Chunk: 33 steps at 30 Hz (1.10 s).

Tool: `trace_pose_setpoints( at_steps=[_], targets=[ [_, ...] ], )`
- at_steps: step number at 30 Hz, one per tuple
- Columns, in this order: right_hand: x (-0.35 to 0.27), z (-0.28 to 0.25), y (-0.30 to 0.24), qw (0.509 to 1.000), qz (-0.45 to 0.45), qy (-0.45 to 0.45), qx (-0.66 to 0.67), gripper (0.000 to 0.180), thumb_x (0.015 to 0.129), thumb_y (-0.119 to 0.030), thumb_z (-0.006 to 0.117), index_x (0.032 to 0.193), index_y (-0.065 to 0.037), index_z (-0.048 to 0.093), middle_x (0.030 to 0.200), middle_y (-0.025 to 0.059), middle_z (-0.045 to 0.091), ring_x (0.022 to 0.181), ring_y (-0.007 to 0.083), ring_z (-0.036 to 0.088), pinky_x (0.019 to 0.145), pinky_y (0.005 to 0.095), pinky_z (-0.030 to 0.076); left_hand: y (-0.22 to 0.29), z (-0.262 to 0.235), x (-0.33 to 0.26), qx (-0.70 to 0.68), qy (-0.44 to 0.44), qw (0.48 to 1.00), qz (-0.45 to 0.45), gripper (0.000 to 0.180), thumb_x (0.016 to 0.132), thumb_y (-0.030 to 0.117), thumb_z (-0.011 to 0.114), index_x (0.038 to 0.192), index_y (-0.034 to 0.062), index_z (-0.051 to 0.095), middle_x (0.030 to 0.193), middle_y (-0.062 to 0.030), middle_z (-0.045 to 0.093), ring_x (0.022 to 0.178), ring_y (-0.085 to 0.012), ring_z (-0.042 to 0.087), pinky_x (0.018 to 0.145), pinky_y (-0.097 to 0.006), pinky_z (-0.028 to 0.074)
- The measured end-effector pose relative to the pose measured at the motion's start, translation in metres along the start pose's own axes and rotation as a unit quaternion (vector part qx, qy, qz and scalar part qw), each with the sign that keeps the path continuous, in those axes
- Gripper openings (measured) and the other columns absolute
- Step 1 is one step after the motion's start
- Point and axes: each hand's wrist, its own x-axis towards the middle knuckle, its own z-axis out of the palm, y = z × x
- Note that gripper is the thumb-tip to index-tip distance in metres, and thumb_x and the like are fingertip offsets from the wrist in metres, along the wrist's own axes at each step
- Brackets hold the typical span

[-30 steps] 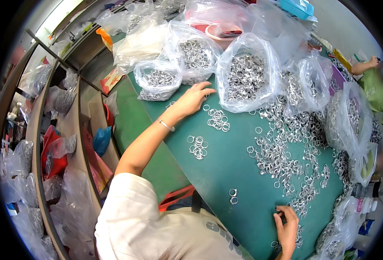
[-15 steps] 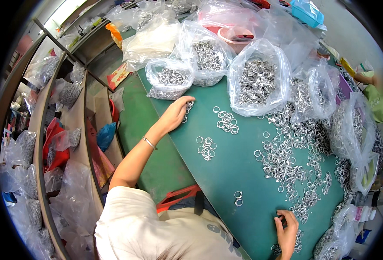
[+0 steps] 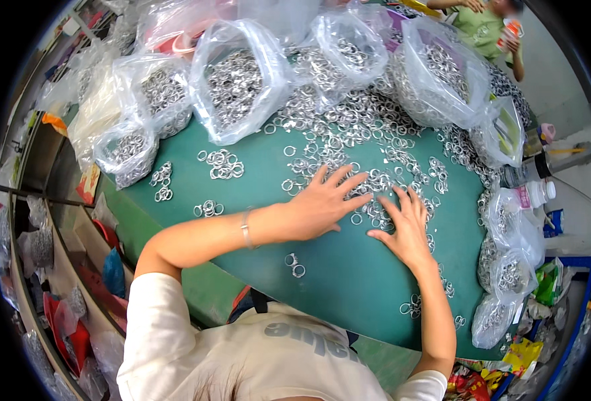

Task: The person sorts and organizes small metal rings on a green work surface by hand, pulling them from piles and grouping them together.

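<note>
Many silver metal rings [image 3: 329, 140] lie loose in a broad heap on the green table [image 3: 255, 260]. My left hand [image 3: 322, 204] is spread at the near edge of the heap, fingertips among the rings. Close beside it, my right hand [image 3: 406, 227] also has its fingers apart, touching rings at the heap's lower side. Neither hand grips anything that I can see. To the left lie separate small clusters: one ring cluster [image 3: 222, 164], a lower cluster [image 3: 208, 208] and a narrow cluster [image 3: 163, 180]. A pair of rings [image 3: 295, 265] lies nearer to me.
Open clear plastic bags of rings stand along the far side, including a large bag [image 3: 234, 83] and a small bag [image 3: 127, 150]. More bags [image 3: 496, 321] line the right edge. A white-capped bottle [image 3: 535, 194] is there too. Beyond, another person [image 3: 486, 30] in green holds something orange.
My left hand has moved from the small cluster at the table's left edge to the heap. My right hand has moved forward into the heap beside it. The view has turned rightward.
</note>
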Motion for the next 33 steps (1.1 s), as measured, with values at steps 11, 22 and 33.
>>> trace_pose_setpoints(
  at_steps=[11,22,33],
  targets=[
    [0.005,-0.01,0.062,0.983,0.113,0.141,0.042,0.023,0.079,-0.007,0.065,0.101,-0.004,0.061,0.108,0.0127,0.056,0.102,0.0309,0.05,0.089,0.0412,0.037,-0.042,0.017,0.035,-0.21,0.052,0.971,-0.101,0.024,0.081,0.007,0.06,0.105,0.0066,0.056,0.096,-0.0112,0.056,0.086,-0.0268,0.057,0.08,-0.036,0.042],
    [0.016,0.004,0.025,0.997,-0.037,0.059,0.038,0.011,0.074,-0.006,0.069,0.082,-0.003,0.062,0.096,0.005,0.057,0.099,0.0255,0.05,0.087,0.0399,0.036,-0.011,0.02,0.021,0.003,-0.022,0.999,0.027,0.028,0.079,0.008,0.062,0.107,0.0094,0.057,0.119,-0.0088,0.049,0.109,-0.0256,0.047,0.087,-0.04,0.037],
    [0.067,0.017,0.048,0.99,-0.01,0.138,-0.034,0.018,0.073,-0.011,0.071,0.087,-0.004,0.063,0.091,0.0079,0.057,0.09,0.0263,0.051,0.078,0.0376,0.038,-0.029,-0.01,0.078,-0.318,-0.117,0.934,-0.112,0.026,0.08,-0.001,0.059,0.106,-0.0003,0.059,0.097,-0.0128,0.061,0.089,-0.0297,0.059,0.082,-0.036,0.047]
  ],
)
